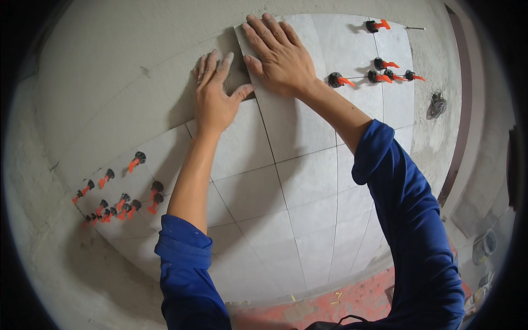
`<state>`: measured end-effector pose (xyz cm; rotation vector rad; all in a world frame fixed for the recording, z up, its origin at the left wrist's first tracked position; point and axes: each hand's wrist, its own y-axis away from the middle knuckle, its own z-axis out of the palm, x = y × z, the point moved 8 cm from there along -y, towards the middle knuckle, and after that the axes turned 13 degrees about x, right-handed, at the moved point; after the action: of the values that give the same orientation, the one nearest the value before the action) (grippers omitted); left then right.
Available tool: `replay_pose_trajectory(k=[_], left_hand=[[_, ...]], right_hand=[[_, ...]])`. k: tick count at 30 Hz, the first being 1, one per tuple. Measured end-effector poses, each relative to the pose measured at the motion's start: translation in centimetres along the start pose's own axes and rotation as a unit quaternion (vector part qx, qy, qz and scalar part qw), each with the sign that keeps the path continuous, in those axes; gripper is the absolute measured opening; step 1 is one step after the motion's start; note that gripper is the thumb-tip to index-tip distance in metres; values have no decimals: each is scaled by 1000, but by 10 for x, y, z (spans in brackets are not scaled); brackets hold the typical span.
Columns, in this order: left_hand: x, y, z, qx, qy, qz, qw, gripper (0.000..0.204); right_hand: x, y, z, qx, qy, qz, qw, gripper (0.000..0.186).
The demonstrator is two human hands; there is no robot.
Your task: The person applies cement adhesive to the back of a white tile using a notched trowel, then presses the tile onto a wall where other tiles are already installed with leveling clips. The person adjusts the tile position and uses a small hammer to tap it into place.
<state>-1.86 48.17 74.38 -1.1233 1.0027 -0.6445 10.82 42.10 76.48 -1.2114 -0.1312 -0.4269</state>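
Pale grey tiles [302, 187] cover much of the wall before me. My right hand [278, 58] lies with fingers stretched on the top tile [286, 121] of the column just right of a step in the tiling, near its upper left corner. My left hand [217, 93] is open left of that tile, fingertips toward the grey plaster [154, 82] above the lower tiles, thumb near the tile's left edge; whether its fingertips touch is unclear. Orange-and-black levelling clips [341, 80] sit in joints at the upper right, and several more [136, 160] at the lower left.
A dark coil of cable [436, 104] comes out of the plaster at the right, beside a dark door frame [458, 159]. Buckets [484, 245] stand at the far right. A red-surfaced floor [363, 300] shows along the bottom.
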Motion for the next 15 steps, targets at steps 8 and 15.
replay_pose_trajectory(k=[8, 15], left_hand=[[-4, -2, 1, -3, 17, -29, 999, 96], [-7, 0, 3, 3, 40, -65, 997, 95]], right_hand=[[2, -60, -93, 39, 10, 5, 999, 68], [-19, -29, -23, -28, 61, 54, 996, 62]])
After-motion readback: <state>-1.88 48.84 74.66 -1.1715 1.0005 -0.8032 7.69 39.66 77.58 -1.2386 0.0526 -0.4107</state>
